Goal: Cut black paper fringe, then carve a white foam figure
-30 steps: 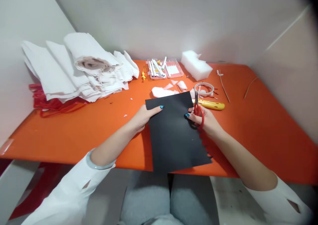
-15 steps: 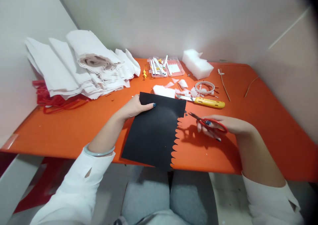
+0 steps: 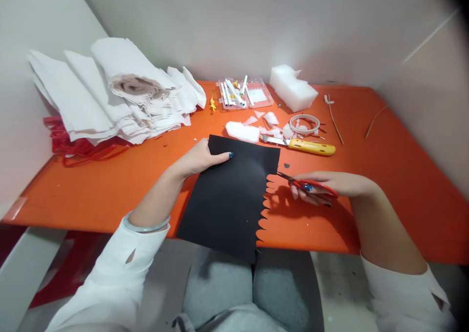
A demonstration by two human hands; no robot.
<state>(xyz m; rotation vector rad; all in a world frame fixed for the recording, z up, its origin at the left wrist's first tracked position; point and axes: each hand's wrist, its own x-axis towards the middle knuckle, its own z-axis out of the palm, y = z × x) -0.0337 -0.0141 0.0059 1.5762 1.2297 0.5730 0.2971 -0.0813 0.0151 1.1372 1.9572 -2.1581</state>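
Observation:
A sheet of black paper (image 3: 230,200) is gripped at its upper left corner by my left hand (image 3: 201,158), thumb on top and the other fingers hidden beneath. Scalloped notches run down the sheet's right edge, while the part near its top right corner is straight. My right hand (image 3: 318,188) is closed around the red handles of a pair of scissors (image 3: 315,186). The blade tips meet the paper's right edge just above the topmost notch. A small black paper scrap (image 3: 286,166) lies on the orange table beyond the blades.
Behind the paper lie a yellow-handled knife (image 3: 311,147), a tape roll (image 3: 304,124) and white foam pieces (image 3: 242,132). Farther back are a case of markers (image 3: 234,95) and a foam block (image 3: 293,88). White paper or cloth (image 3: 135,92) is heaped at left over red plastic (image 3: 73,139).
The scissors' tips have come to the paper's edge and the blades look closer together. A black scrap has dropped onto the table. The sheet has shifted slightly, its lower edge nearer me.

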